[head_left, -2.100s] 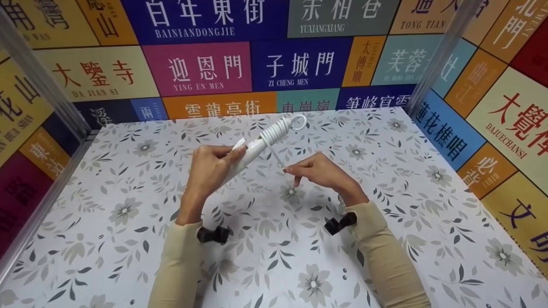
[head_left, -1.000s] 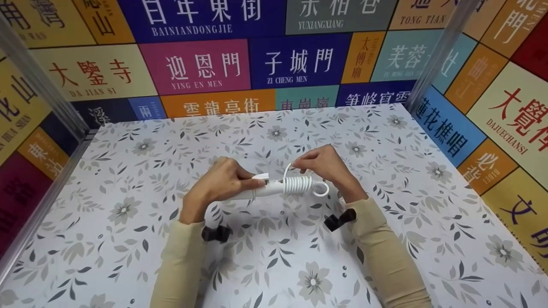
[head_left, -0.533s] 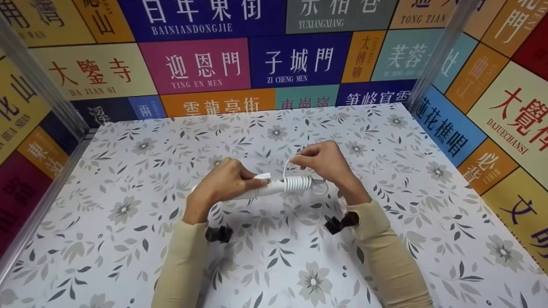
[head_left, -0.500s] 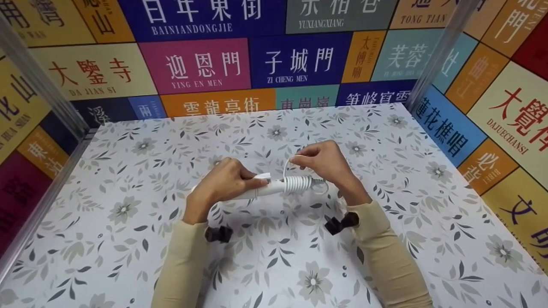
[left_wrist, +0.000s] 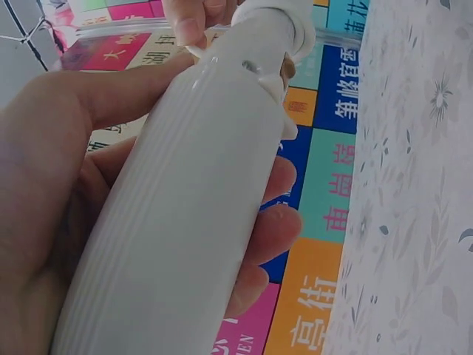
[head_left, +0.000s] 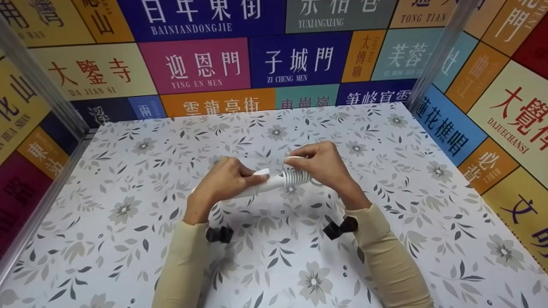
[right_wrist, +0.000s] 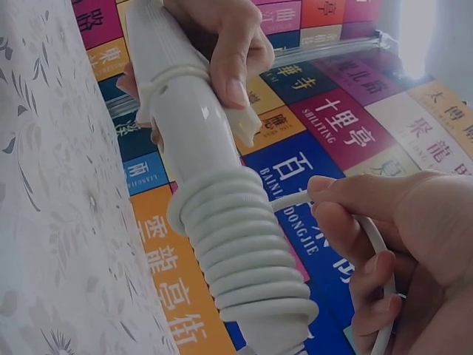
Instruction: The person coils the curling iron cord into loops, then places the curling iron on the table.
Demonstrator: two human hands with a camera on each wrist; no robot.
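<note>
A white hand-held appliance (head_left: 274, 184) with a ribbed body is held above the table, almost level. My left hand (head_left: 224, 179) grips its body, and the thumb lies by a small white tab (head_left: 262, 171). White cord (right_wrist: 247, 248) is wound in several side-by-side turns round the narrower end. From these turns a free length of cord runs to my right hand (head_left: 325, 164), where thumb and index fingertip pinch it. In the right wrist view the rest of that cord passes by the curled fingers. The appliance's far end is partly hidden behind my right hand in the head view.
The table (head_left: 257, 265) has a white cover printed with grey flowers and leaves. Colourful sign panels (head_left: 195, 66) stand behind it and at both sides, with clear corner strips (head_left: 445, 51). A black wrist camera (head_left: 341, 227) sits at each cuff.
The appliance has swung from slanting up and away to nearly level. My right hand, pinching the cord, has passed from below the appliance to above it, lately edging left over the wound turns.
</note>
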